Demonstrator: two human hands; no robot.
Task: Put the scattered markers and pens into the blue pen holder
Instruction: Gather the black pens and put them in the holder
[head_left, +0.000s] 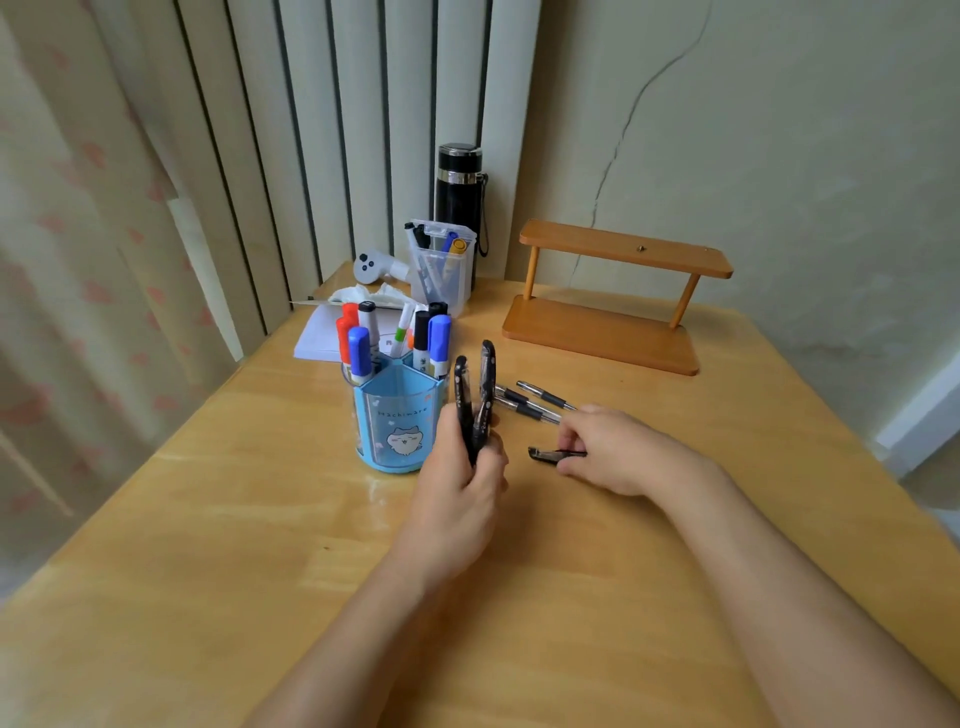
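The blue pen holder (396, 422) stands mid-table, with several capped markers (358, 348) upright in its back compartments; its front compartment looks empty. My left hand (462, 478) is just right of the holder, closed around two black pens (475, 395) that point upward. My right hand (613, 449) rests on the table further right, fingers pinching another black pen (545, 454) that lies flat. Beyond it, three black-and-silver pens (530, 401) lie loose on the table.
A wooden two-tier shelf (613, 296) stands at the back right. Behind the holder are a clear plastic box with pens (441, 265), a black flask (458, 182), a white controller (371, 266), crumpled tissue and a notepad (322, 338). The table's left edge borders a curtain.
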